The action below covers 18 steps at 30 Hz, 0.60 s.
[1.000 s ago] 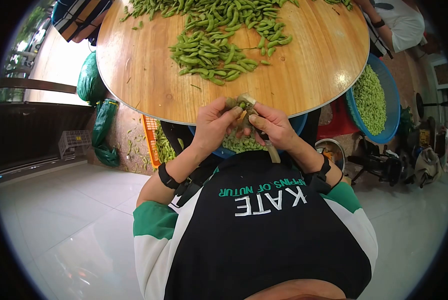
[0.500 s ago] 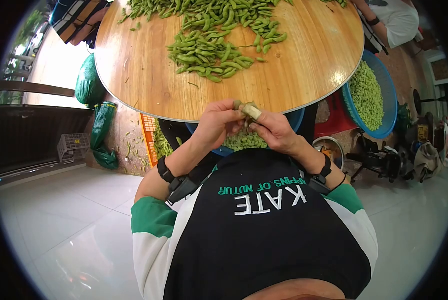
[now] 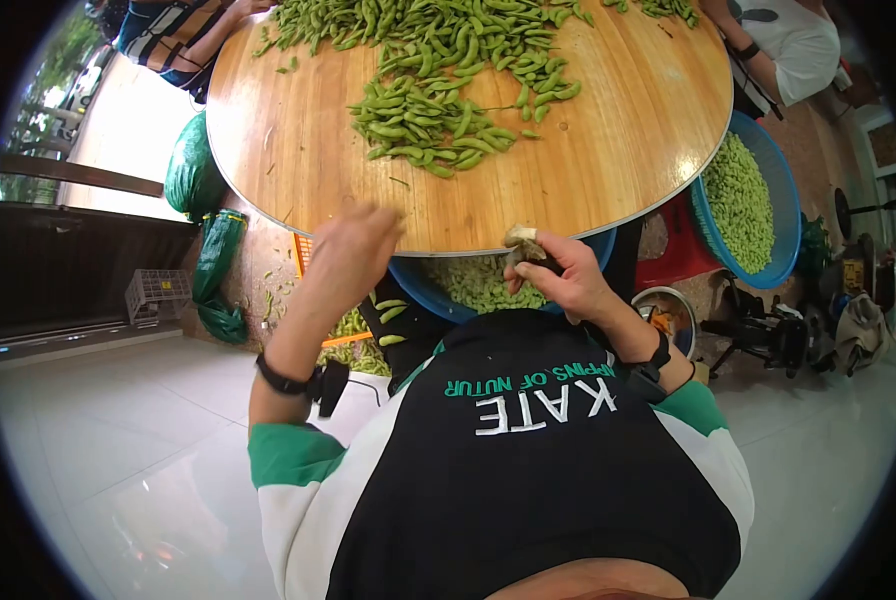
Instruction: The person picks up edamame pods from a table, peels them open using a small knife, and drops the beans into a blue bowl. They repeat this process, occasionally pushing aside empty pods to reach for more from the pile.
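Observation:
My left hand [image 3: 353,250] is in the air near the table's front left edge, above the orange basket [image 3: 343,341]; its fingers are smeared by motion. My right hand [image 3: 566,278] is at the table's front edge over the blue basin [image 3: 415,283], which holds shelled green beans [image 3: 483,280]. Its fingers are curled together, with pale wrapping [image 3: 521,236] around one digit. Whether a pod is pinched there is too small to tell. Green soybean pods [image 3: 428,120] lie heaped on the round wooden table [image 3: 628,130]. A few pods [image 3: 391,312] rest by my dark-clothed leg.
A second blue basin [image 3: 788,205] of shelled beans stands at the right, near a metal bowl [image 3: 665,305]. Green sacks [image 3: 193,170] and a grey crate [image 3: 158,293] are on the left. Other people sit at the far left and far right, one with a white sleeve [image 3: 798,60].
My hands were together over the basin and are now apart. The left one has swung left toward the orange basket; the right has shifted slightly right and down. The view has tilted a little.

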### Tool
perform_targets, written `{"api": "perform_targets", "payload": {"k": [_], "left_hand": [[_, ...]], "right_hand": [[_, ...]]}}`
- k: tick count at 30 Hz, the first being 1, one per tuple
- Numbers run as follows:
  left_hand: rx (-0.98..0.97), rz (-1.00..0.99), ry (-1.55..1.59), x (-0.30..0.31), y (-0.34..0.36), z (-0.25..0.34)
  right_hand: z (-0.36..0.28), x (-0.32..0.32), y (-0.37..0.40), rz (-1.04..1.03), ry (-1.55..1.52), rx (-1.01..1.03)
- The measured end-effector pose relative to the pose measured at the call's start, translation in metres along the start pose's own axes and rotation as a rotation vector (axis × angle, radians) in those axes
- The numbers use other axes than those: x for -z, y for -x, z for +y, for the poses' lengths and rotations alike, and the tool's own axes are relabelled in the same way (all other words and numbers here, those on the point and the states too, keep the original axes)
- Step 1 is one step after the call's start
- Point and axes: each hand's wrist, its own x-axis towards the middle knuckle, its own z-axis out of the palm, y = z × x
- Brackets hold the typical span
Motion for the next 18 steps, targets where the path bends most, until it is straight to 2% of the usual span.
{"api": "perform_targets", "payload": {"k": [2,7,10,12,15,17,18], "left_hand": [[-0.147,0.348,0.248,-0.024,-0.034,-0.002],[-0.165,0.364,0.245,-0.057,-0.073,-0.005],[-0.205,0.347,0.240,-0.053,-0.076,-0.010],[-0.213,0.333,0.242,-0.047,-0.073,-0.006],[-0.143,0.269,0.273,-0.044,-0.065,0.002],[-0.104,0.399,0.280,-0.059,-0.066,-0.004],[-0.110,0.395,0.278,-0.061,-0.064,-0.003]], "right_hand": [[-0.002,-0.010,-0.004,-0.032,-0.113,-0.061],[-0.002,-0.007,-0.003,-0.085,-0.035,-0.112],[-0.005,-0.004,0.000,0.005,-0.100,-0.179],[-0.006,-0.003,-0.002,0.057,-0.230,-0.259],[-0.003,-0.003,-0.008,0.032,-0.378,-0.218],[-0.004,-0.004,-0.014,0.024,-0.472,-0.195],[-0.004,-0.005,-0.017,0.020,-0.483,-0.201]]}}
